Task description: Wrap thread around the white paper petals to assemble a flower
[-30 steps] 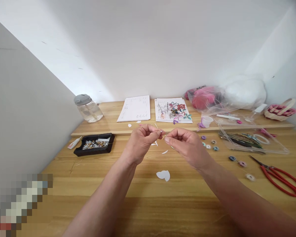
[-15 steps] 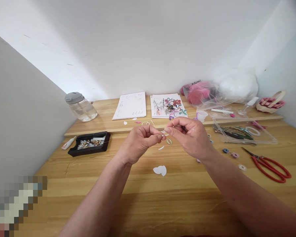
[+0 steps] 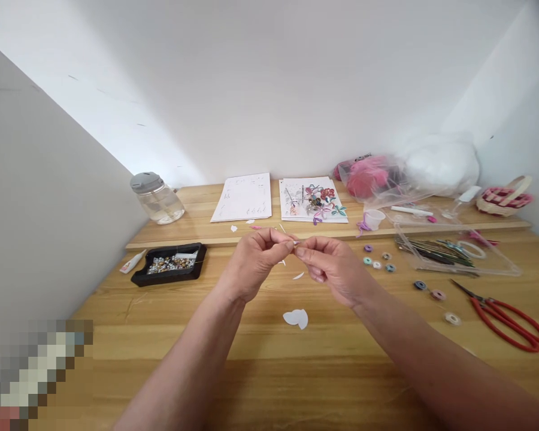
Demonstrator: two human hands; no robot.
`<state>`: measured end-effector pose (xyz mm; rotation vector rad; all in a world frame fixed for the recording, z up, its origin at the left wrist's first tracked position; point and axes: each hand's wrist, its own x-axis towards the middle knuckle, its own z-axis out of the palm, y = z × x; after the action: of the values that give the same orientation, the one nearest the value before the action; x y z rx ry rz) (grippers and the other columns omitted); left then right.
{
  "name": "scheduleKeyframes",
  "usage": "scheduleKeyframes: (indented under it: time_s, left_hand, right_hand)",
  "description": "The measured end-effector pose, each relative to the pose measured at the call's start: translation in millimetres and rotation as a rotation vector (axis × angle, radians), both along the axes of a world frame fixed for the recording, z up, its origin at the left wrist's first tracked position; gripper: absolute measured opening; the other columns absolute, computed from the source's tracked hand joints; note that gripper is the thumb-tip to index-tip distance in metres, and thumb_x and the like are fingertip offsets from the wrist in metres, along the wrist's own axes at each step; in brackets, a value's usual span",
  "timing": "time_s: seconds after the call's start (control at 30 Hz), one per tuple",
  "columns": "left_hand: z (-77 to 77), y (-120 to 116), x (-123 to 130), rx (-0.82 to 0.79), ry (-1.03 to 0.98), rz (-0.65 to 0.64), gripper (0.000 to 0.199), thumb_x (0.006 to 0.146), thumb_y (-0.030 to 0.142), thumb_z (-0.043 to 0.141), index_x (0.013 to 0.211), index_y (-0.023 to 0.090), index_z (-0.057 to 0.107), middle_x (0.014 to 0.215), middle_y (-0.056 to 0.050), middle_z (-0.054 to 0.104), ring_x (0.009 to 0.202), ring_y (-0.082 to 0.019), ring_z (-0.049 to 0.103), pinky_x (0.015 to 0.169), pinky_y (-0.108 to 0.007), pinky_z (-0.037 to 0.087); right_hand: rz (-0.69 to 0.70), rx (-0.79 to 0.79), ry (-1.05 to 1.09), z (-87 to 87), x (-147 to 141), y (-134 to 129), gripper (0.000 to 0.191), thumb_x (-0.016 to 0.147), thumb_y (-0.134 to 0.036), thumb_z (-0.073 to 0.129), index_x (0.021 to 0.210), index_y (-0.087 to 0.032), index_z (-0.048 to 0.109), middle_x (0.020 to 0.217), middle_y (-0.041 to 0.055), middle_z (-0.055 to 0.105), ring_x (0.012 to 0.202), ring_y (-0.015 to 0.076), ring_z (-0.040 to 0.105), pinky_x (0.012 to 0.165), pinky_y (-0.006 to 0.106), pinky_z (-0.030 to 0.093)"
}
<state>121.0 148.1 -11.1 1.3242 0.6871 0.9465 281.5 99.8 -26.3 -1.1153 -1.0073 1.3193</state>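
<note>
My left hand (image 3: 261, 258) and my right hand (image 3: 330, 263) meet over the middle of the table, thumbs and forefingers pinched. Between the fingertips shows a tiny whitish piece (image 3: 296, 243), mostly hidden, too small to name; both hands seem to grip it. Below them on the wood lies a thin white paper sliver (image 3: 299, 276). Closer to me are white rounded paper cut-outs (image 3: 296, 318), overlapping.
A black tray of beads (image 3: 168, 264) and a small glue tube (image 3: 133, 261) lie left, below a water bottle (image 3: 157, 197). Right are thread spools (image 3: 438, 295), red-handled scissors (image 3: 509, 317) and a clear plastic box (image 3: 458, 248). Behind, papers (image 3: 242, 197) and colourful flower pieces (image 3: 321, 203) rest on a raised shelf.
My right hand has come down and in, so its fingertips now meet those of my left. Earlier a small gap separated them. The whole view has shifted slightly.
</note>
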Motion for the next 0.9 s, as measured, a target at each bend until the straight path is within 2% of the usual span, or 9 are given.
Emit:
scheduleKeyframes:
  time_s: [0.17,0.3,0.4,0.6,0.9]
  left_hand:
    - [-0.8,0.4,2.2,-0.035,-0.06,0.023,0.016,0.077,0.024,0.077,0.071,0.015,0.065,0.076,0.0,0.069,0.079,-0.011,0.063,0.084,-0.026,0.046]
    - [-1.6,1.6,2.3,-0.019,-0.018,0.021,0.018,0.077,0.026,0.077,0.071,0.015,0.063,0.073,0.001,0.067,0.073,-0.009,0.06,0.079,-0.025,0.045]
    - [-1.1,0.9,1.1,0.008,0.057,0.001,0.018,0.079,0.028,0.075,0.073,0.015,0.064,0.073,0.001,0.066,0.07,-0.009,0.057,0.075,-0.025,0.044]
    - [3.3,-4.7,-0.6,0.021,0.143,-0.067,0.018,0.079,0.028,0.074,0.074,0.014,0.065,0.077,-0.001,0.067,0.077,-0.011,0.058,0.079,-0.027,0.044]
    - [1.4,-4.3,0.4,0.011,0.167,-0.109,0.016,0.078,0.028,0.075,0.073,0.015,0.067,0.076,-0.001,0.067,0.075,-0.011,0.056,0.075,-0.026,0.042]
  right_hand:
    - [-0.054,0.151,-0.228,4.6,-5.1,-8.5,0.025,0.078,-0.037,0.074,0.071,-0.016,0.063,0.062,-0.0029,0.051,0.053,0.0067,0.035,0.049,0.024,0.026]
    - [-0.121,0.328,-0.417,11.7,-4.6,-15.1,0.012,0.081,-0.027,0.069,0.075,-0.016,0.067,0.064,-0.0015,0.056,0.055,0.0079,0.04,0.049,0.024,0.03]
    - [-0.159,0.374,-0.484,16.3,-0.7,-16.9,0.009,0.082,-0.026,0.068,0.079,-0.017,0.069,0.064,-0.0016,0.057,0.054,0.0077,0.042,0.047,0.023,0.03]
    - [-0.203,0.429,-0.534,18.6,12.5,-11.6,0.01,0.084,-0.028,0.069,0.081,-0.018,0.07,0.065,-0.0015,0.061,0.054,0.0079,0.046,0.047,0.022,0.034]
    - [-0.143,0.424,-0.489,15.4,13.8,-5.1,0.012,0.084,-0.029,0.07,0.08,-0.018,0.07,0.066,-0.0006,0.065,0.055,0.0085,0.049,0.05,0.023,0.035]
